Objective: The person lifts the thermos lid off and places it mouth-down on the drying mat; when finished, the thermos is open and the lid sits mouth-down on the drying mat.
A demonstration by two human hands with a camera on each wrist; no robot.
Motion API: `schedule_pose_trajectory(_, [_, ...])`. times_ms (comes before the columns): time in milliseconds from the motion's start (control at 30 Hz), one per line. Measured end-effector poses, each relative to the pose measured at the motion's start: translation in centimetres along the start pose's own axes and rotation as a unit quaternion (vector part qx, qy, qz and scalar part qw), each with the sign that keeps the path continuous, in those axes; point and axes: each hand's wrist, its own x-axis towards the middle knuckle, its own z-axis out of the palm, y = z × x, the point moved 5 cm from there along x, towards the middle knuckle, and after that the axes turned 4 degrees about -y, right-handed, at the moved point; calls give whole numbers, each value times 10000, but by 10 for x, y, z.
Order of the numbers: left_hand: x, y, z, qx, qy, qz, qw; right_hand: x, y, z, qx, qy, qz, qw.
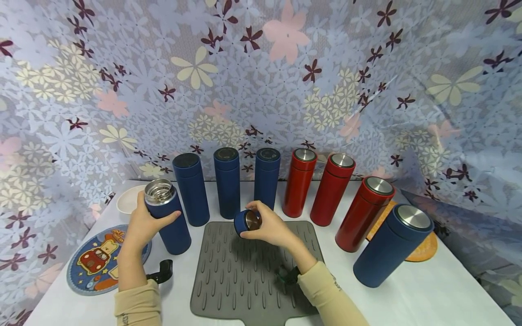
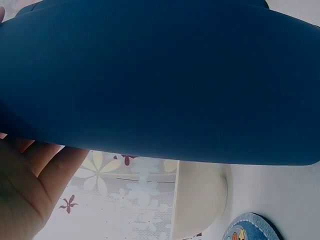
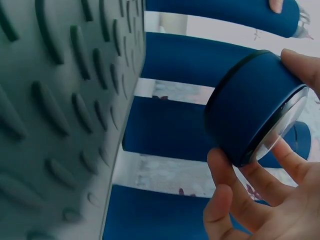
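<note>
On the left, my left hand [image 1: 147,222] grips a blue thermos bottle [image 1: 176,233] near its top, the thumb lying across its front. The bottle has no lid on, and its bare steel mouth faces up. In the left wrist view the blue bottle body [image 2: 165,85] fills the upper part, with the palm [image 2: 20,195] at its lower left. My right hand [image 1: 270,225] pinches a blue lid [image 1: 241,223] over the grey mat, its hollow metal underside turned sideways. Fingers hold the lid [image 3: 250,107] by its rim in the right wrist view.
A grey ridged mat [image 1: 232,290] lies in the middle. Behind it stand three capped blue bottles [image 1: 227,185] and, farther right, three red bottles [image 1: 299,185]. Another blue bottle [image 1: 389,249] stands before an orange plate [image 1: 426,251]. A cartoon mat [image 1: 89,283] and white bowl [image 1: 127,201] are left.
</note>
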Motion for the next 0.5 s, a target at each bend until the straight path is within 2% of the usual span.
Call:
schedule_pose_trajectory(267, [0, 0, 0, 1, -7, -13, 10000, 12, -3, 18, -812, -96, 124, 9966])
schedule_pose_trajectory(500, [0, 0, 0, 10, -8, 15, 10000, 22, -13, 28, -1156, -105, -78, 9932])
